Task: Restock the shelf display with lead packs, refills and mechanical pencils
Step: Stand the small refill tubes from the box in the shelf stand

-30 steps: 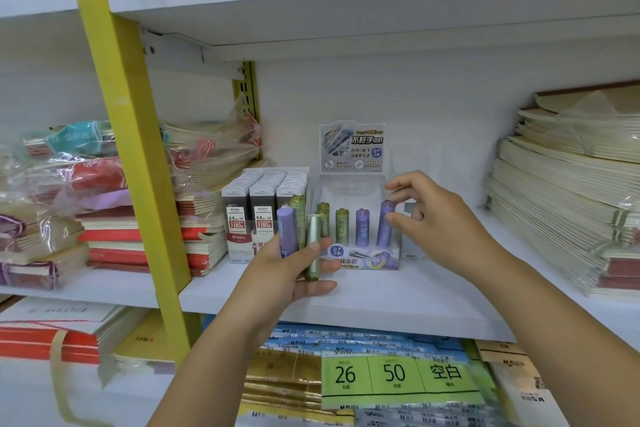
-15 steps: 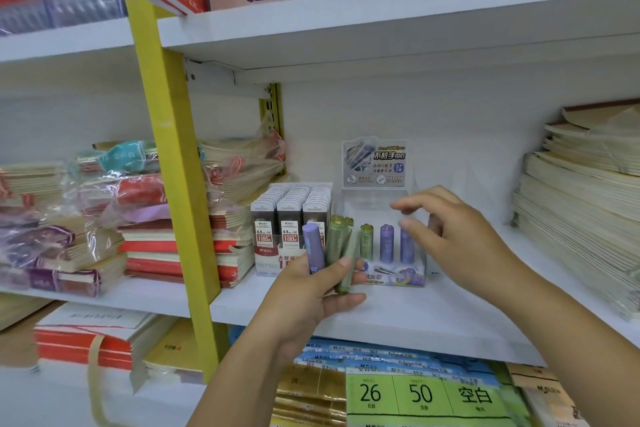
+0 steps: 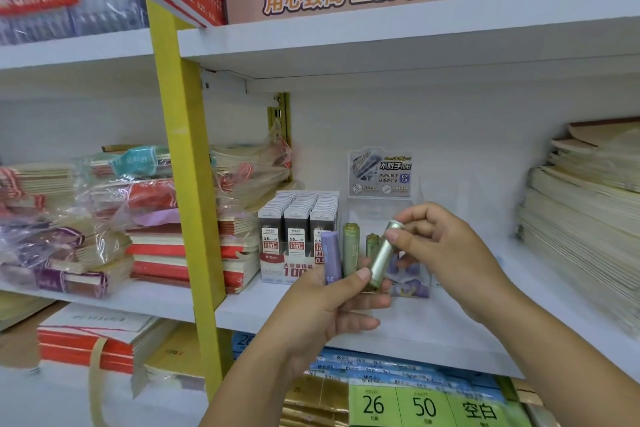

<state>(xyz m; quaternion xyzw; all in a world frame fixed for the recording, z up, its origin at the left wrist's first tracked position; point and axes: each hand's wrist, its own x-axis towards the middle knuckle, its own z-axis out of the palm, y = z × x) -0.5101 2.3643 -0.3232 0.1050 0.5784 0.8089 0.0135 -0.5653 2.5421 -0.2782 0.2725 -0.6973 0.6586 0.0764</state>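
My left hand (image 3: 329, 305) holds a purple lead tube (image 3: 330, 262) and a green lead tube (image 3: 350, 251) upright, plus the bottom of a tilted pale green tube (image 3: 382, 258). My right hand (image 3: 446, 253) pinches the top end of that tilted tube. Behind the hands stands a clear display box (image 3: 414, 288) with a printed header card (image 3: 381, 172); another green tube (image 3: 372, 243) stands in it, and the rest of its contents is hidden. Left of it is a white box of grey 0.5 lead packs (image 3: 298, 232).
The white shelf board (image 3: 415, 329) carries wrapped notebook stacks (image 3: 194, 246) at left and a tall cream paper stack (image 3: 581, 239) at right. A yellow upright post (image 3: 183, 184) stands left of the lead packs. Below lie more packs and green price tags (image 3: 422, 406).
My right hand left the display box and came back to my left hand, where it now grips the top of the pale green tube. The view has tilted up.
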